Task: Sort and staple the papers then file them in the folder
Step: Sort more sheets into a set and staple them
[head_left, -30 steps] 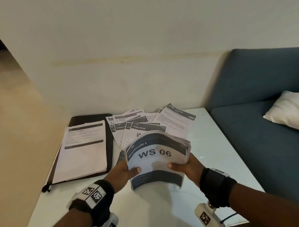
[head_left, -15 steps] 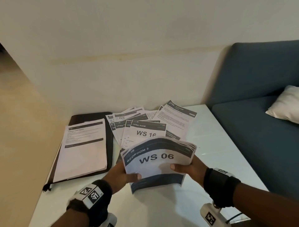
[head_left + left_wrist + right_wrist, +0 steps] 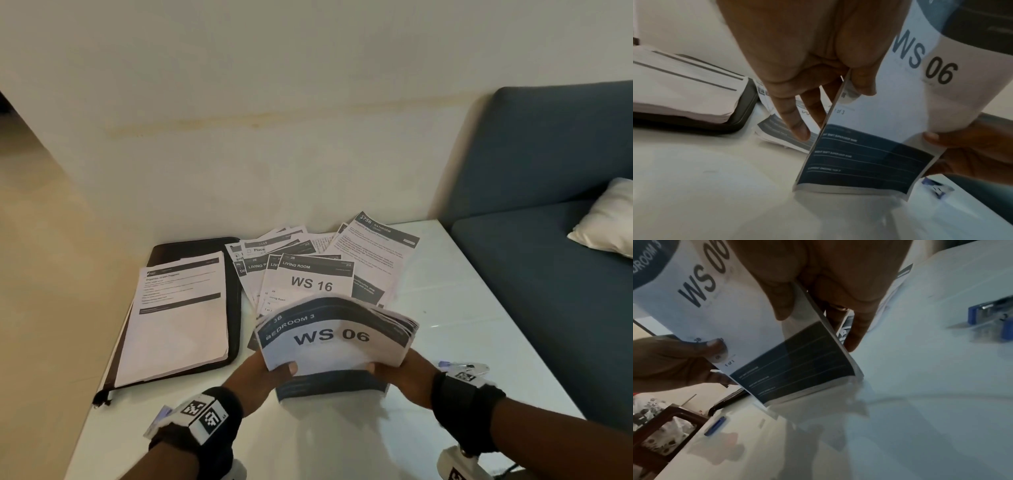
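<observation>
Both hands, left (image 3: 260,373) and right (image 3: 404,370), pinch the stack (image 3: 334,346) upright on the table (image 3: 462,308); loose sheets (image 3: 308,270) remain unsorted, stapler (image 3: 990,318) unused, folder (image 3: 191,246) holding one set

Your stack of papers (image 3: 334,346) stands on its lower edge on the worktop (image 3: 462,308), left hand (image 3: 260,380) and right hand (image 3: 404,377) at its sides. Behind it, loose sheets (image 3: 308,270); left of those, the folder (image 3: 191,246) under a paper pile (image 3: 178,318). Stapler (image 3: 466,368) right.
</observation>
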Demonstrator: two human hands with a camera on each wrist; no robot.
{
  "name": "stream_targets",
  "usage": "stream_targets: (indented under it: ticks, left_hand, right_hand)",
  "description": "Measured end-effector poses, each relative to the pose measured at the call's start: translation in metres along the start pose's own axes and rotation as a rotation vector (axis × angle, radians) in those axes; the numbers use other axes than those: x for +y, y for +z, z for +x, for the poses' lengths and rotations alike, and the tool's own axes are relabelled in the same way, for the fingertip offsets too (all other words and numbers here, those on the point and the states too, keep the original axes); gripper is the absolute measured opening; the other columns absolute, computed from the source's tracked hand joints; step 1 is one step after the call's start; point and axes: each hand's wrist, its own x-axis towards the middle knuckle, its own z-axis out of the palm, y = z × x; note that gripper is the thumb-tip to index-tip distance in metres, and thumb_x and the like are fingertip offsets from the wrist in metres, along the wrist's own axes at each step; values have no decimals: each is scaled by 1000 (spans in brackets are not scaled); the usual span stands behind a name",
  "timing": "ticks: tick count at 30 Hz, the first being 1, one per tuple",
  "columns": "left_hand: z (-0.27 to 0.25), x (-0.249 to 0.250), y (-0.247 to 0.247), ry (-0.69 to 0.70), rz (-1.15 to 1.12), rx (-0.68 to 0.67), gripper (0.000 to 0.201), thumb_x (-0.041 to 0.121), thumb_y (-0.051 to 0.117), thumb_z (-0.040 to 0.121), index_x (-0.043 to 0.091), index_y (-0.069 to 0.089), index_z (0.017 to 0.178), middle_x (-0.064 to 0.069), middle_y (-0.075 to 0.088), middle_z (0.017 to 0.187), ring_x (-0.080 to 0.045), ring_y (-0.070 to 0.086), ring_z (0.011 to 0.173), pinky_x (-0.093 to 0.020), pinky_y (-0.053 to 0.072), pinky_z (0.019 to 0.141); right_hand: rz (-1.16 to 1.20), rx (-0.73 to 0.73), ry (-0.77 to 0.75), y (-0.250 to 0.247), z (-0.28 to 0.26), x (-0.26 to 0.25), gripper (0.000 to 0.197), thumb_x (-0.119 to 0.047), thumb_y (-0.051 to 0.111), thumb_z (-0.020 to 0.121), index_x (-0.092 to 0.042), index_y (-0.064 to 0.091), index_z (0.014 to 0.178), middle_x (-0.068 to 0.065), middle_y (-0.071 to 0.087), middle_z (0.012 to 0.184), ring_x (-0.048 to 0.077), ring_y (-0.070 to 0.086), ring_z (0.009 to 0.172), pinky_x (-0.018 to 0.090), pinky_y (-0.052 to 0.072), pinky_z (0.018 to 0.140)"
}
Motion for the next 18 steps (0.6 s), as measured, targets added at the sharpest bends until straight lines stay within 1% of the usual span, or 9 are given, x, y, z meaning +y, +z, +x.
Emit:
stream_targets:
  ticks: [1, 2, 4, 5, 7, 8, 10, 13, 18]
  left_hand:
    - [0, 0, -1, -6, 5, 18, 47, 42, 71, 80, 27, 52, 120, -4, 64, 115, -24, 58, 115, -34, 54, 92]
    - [0, 1, -2, -10, 9, 41, 56, 54, 71, 74, 27, 54, 119, -2, 67, 113, -24, 60, 114, -32, 54, 90]
    - [2, 5, -5, -10, -30, 96, 74, 74, 71, 62, 25, 59, 117, -1, 72, 109, -23, 65, 109, -41, 54, 93]
    - [3, 9, -6, 10, -60, 143, 66, 72, 67, 70, 24, 62, 115, 1, 74, 108, -22, 67, 106, -45, 53, 95]
    - [3, 20, -4, 46, -131, 246, 35, 50, 54, 93, 23, 63, 113, 2, 75, 104, -23, 70, 101, -48, 53, 96]
    - [3, 24, -4, 54, -176, 290, 28, 42, 50, 97, 23, 62, 114, 1, 75, 104, -24, 71, 99, -48, 53, 95]
    - [1, 32, -2, 92, -259, 333, 29, 41, 49, 96, 24, 60, 118, 0, 75, 107, -24, 71, 98, -48, 54, 93]
    - [-3, 36, 1, 110, -379, 331, 36, 42, 51, 94, 24, 57, 125, -4, 73, 112, -27, 71, 100, -51, 55, 91]
    - [-6, 41, 1, 87, -466, 323, 32, 32, 61, 88, 21, 60, 117, -8, 74, 106, -31, 72, 94, -51, 58, 81]
  right_hand:
    - [-50, 25, 19, 1, 1, 4, 38, -58, 74, 71, -33, 67, 98, 10, 70, 111, 26, 63, 108, 51, 48, 100]
    - [-79, 45, 32, 1, 2, 2, 31, -55, 69, 80, -31, 68, 98, 11, 70, 110, 26, 64, 107, 52, 47, 99]
    - [-66, 77, 27, 2, 3, -10, 15, -34, 61, 95, -23, 68, 102, 11, 71, 109, 25, 64, 107, 47, 48, 100]
    - [-44, 93, 17, 2, 4, -19, 16, -28, 58, 97, -19, 68, 104, 10, 71, 109, 25, 64, 107, 44, 49, 100]
    - [28, 113, -21, 3, 5, -37, 23, -28, 55, 99, -12, 68, 108, 6, 72, 107, 24, 66, 105, 40, 52, 98]
    - [60, 122, -41, 4, 6, -47, 25, -29, 54, 99, -12, 68, 110, 5, 73, 106, 24, 66, 104, 39, 53, 96]
    - [97, 163, -72, 7, 6, -63, 26, -34, 53, 99, -16, 68, 110, 1, 73, 104, 21, 67, 101, 38, 54, 93]
    - [135, 224, -106, 11, 10, -78, 26, -39, 53, 98, -19, 67, 107, 0, 73, 102, 21, 66, 99, 42, 55, 93]
    - [173, 237, -133, 21, 12, -93, 23, -39, 52, 98, -23, 66, 108, -1, 72, 101, 23, 66, 99, 44, 54, 95]
